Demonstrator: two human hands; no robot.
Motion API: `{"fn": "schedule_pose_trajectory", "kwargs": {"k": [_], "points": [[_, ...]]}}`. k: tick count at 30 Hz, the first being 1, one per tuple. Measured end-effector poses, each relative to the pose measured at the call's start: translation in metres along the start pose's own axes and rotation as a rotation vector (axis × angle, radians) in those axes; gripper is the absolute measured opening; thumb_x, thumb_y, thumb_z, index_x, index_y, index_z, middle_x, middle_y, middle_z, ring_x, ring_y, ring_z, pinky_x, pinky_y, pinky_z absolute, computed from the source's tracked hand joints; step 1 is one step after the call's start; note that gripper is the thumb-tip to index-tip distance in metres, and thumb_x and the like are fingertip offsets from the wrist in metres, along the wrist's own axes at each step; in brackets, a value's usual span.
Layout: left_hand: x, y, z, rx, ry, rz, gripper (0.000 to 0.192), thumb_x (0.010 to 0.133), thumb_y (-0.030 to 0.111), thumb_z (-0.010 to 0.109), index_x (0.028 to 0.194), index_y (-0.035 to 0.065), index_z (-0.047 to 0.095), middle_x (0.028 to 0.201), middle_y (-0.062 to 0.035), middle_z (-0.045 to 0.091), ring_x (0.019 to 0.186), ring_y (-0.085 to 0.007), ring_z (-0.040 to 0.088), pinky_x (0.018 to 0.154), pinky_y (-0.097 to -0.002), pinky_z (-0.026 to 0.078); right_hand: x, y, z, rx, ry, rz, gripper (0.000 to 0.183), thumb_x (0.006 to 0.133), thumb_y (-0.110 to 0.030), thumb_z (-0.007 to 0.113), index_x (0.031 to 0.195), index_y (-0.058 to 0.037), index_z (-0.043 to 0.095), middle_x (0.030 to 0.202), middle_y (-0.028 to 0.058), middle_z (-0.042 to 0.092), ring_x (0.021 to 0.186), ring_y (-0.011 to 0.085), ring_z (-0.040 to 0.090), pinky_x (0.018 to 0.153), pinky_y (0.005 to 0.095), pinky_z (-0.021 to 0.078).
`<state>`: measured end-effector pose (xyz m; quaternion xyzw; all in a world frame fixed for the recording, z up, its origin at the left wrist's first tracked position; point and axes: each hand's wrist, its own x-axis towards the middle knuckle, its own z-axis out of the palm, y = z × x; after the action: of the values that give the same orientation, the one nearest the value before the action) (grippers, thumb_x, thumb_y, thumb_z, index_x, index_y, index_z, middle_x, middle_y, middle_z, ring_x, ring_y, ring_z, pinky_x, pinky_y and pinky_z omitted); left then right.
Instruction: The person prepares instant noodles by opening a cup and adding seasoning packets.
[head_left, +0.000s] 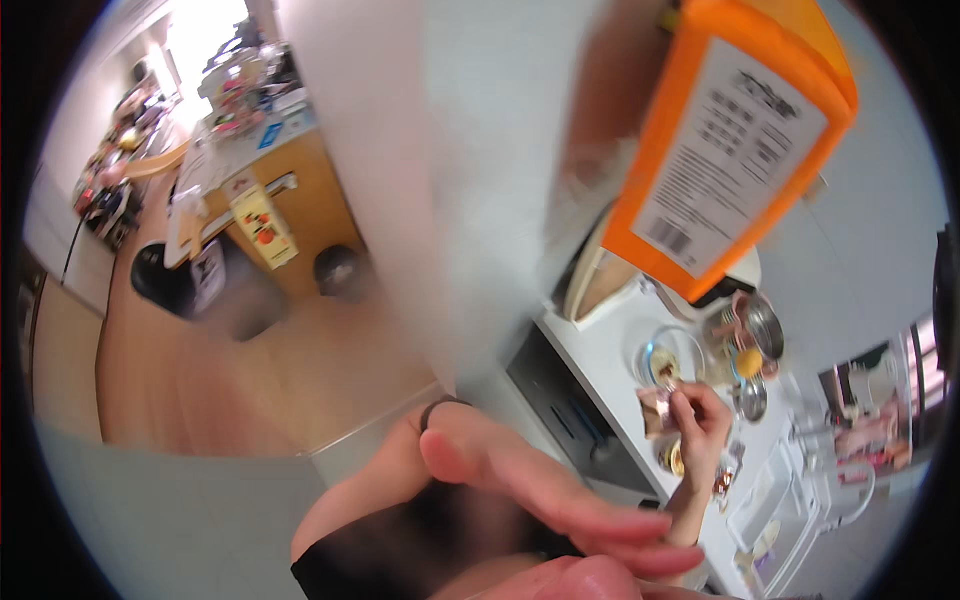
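My left hand is large and close to the camera at the bottom middle, a dark band round its wrist, its fingers apart and holding nothing that shows. At the right, over a white counter, my right hand pinches a small brown-and-pinkish sachet. The sachet's upper end is at the near side of a clear glass bowl, which holds pale food with some dark brown matter on it. A small round container with yellowish contents stands just below the sachet.
An orange package with a printed label looms at the upper right. Steel bowls and a yellow item stand beyond the glass bowl. A sink with a faucet is at the lower right. Left lie a cluttered wooden-sided table and a black chair.
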<state>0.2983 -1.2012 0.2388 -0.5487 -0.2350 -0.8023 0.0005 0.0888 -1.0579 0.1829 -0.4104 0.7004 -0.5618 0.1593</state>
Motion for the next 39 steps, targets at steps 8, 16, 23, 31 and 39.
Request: {"fn": "schedule_pose_trajectory", "kwargs": {"k": [8, 16, 23, 31, 39], "points": [[-0.048, -0.049, -0.114, 1.024, 0.915, -0.305, 0.046, 0.09, 0.02, 0.051, 0.128, -0.0012, 0.036, 0.122, -0.0141, 0.046, 0.108, -0.0222, 0.05, 0.091, -0.0365, 0.04, 0.003, 0.012, 0.008, 0.198, 0.05, 0.167, 0.007, 0.083, -0.007, 0.061, 0.082, 0.0, 0.06, 0.069, -0.0016, 0.059, 0.062, 0.0028, 0.051, 0.055, 0.0177, 0.0409], [-0.077, -0.081, -0.173, 0.996, 0.859, -0.848, 0.016, 0.089, 0.014, 0.053, 0.084, -0.0008, 0.054, 0.079, -0.0015, 0.06, 0.073, -0.008, 0.057, 0.065, -0.0225, 0.05, -0.007, 0.037, -0.005, 0.02, -0.002, 0.223, 0.014, 0.087, -0.013, 0.054, 0.079, -0.0023, 0.056, 0.066, -0.0039, 0.053, 0.06, 0.0047, 0.048, 0.054, 0.0191, 0.0385], [-0.058, -0.09, -0.183, 0.703, 0.817, -0.608, 0.032, 0.091, 0.015, 0.047, 0.118, -0.0012, 0.045, 0.115, -0.0103, 0.053, 0.105, -0.0195, 0.052, 0.092, -0.0308, 0.038, -0.027, 0.079, -0.055, 0.279, -0.104, 0.153, 0.008, 0.086, -0.013, 0.052, 0.083, -0.0054, 0.052, 0.074, -0.0006, 0.05, 0.069, 0.0107, 0.049, 0.06, 0.0251, 0.0403], [-0.053, -0.131, -0.202, 1.161, 0.595, -0.864, 0.031, 0.09, 0.019, 0.05, 0.116, 0.0025, 0.051, 0.109, -0.0089, 0.056, 0.101, -0.0161, 0.053, 0.089, -0.0291, 0.04, -0.037, 0.078, -0.05, -0.55, 0.026, -0.099, 0.014, 0.081, -0.011, 0.054, 0.076, 0.0011, 0.051, 0.074, 0.0177, 0.051, 0.07, 0.0367, 0.05, 0.063, 0.0412, 0.0402], [-0.023, -0.179, -0.213, 1.076, 0.419, -0.974, 0.014, 0.085, 0.011, 0.054, 0.087, -0.002, 0.056, 0.076, -0.0078, 0.06, 0.071, -0.0144, 0.056, 0.067, -0.0281, 0.044, -0.066, 0.062, -0.094, -0.352, 0.035, 0.203, 0.011, 0.083, -0.01, 0.052, 0.084, 0.0014, 0.052, 0.078, 0.0188, 0.053, 0.074, 0.0366, 0.051, 0.065, 0.0382, 0.0422]]}}
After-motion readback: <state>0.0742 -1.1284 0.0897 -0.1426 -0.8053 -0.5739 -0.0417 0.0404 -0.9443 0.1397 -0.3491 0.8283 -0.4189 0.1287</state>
